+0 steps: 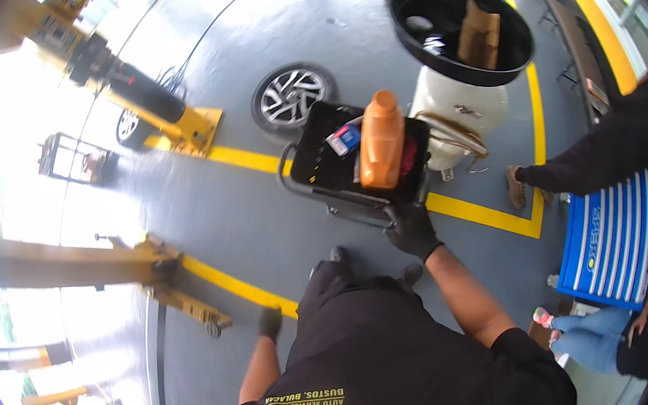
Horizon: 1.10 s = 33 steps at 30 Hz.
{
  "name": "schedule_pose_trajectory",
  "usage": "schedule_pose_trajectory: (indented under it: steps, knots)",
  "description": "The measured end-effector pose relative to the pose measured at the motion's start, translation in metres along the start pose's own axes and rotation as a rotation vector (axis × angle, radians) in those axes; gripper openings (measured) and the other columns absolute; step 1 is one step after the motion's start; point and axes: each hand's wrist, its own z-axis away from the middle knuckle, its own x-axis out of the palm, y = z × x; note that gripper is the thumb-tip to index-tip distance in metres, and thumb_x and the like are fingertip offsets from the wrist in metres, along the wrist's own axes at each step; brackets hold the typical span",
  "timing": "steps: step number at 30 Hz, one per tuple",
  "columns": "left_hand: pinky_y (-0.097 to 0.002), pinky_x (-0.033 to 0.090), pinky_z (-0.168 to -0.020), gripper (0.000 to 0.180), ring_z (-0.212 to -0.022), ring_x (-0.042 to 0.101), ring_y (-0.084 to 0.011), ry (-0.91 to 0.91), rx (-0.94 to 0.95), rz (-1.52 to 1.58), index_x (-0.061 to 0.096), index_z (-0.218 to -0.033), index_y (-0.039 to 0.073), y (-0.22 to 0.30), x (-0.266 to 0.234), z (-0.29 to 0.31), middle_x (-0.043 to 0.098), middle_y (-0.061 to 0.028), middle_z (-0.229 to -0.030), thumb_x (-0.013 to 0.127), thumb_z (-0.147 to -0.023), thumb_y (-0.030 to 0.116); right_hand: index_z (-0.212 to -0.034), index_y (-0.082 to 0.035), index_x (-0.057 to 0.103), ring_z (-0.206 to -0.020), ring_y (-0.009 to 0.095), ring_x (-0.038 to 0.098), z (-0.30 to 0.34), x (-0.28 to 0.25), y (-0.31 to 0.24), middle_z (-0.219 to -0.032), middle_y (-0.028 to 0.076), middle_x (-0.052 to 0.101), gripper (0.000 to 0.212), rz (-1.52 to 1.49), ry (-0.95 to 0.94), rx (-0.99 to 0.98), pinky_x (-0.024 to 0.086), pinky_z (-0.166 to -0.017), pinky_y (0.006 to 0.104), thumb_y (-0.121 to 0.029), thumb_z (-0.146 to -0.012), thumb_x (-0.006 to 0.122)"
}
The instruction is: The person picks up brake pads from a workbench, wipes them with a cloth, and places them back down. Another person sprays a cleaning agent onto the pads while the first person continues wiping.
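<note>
My right hand [412,230], in a dark glove, is closed on the near edge of a black tray cart [311,159] in front of me. On the tray an orange plastic bottle [382,138] lies slanted across the middle. Beside it sits a small blue-and-white box [344,140], and something dark red [411,151] shows at the bottle's right. My left hand [270,322], also gloved, hangs low by my left side, apart from the cart. Its fingers are too blurred and dark to make out.
A loose wheel [293,97] lies beyond the cart. Right of it stands a white tank [449,98] with a wide black pan [516,57]. Yellow lift posts [168,120] rise at the left. A blue tool cabinet [612,240] and two people [616,142] are at the right.
</note>
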Motion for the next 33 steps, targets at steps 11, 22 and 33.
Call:
schedule_pose_trajectory:
  steps: [11, 22, 33]
  knots:
    - [-0.057, 0.06, -0.102, 0.045, -0.117, 0.077, -0.0422, -0.285, -0.09, 0.501, 0.064, -0.15, 0.013, 0.153, 0.228, -0.033, 0.079, -0.0223, -0.129, 0.057, -0.113, 0.037, -0.11, -0.012, 0.081, -0.079, 0.044, 0.077, -0.144, -0.12, 0.039, -0.088, 0.016, 0.08, 0.039, 0.533, -0.364, -0.323, 0.062, -0.081, 0.0558, -0.046, -0.091, 0.076]
    - [-0.0418, 0.062, -0.079, 0.018, -0.093, 0.076, -0.0247, 0.549, 0.016, 0.798, 0.068, -0.113, 0.005, -0.136, 0.014, -0.279, 0.077, -0.0107, -0.106, 0.06, -0.107, 0.02, -0.131, -0.018, 0.084, -0.108, 0.035, 0.08, -0.392, 0.045, -0.027, -0.116, 0.012, 0.084, 0.056, 0.719, -0.771, -0.509, 0.061, -0.099, 0.0504, -0.056, -0.091, 0.075]
    - [-0.0393, 0.06, -0.086, 0.024, -0.103, 0.074, -0.0239, -0.295, -0.32, 0.799, 0.071, -0.125, 0.009, -0.166, 0.049, -0.236, 0.077, -0.0069, -0.112, 0.063, -0.11, 0.025, -0.105, -0.018, 0.084, -0.106, 0.028, 0.075, -0.394, 0.1, -0.062, -0.106, 0.01, 0.08, 0.027, 0.469, -0.138, -0.06, 0.054, -0.098, 0.0498, -0.037, -0.086, 0.083]
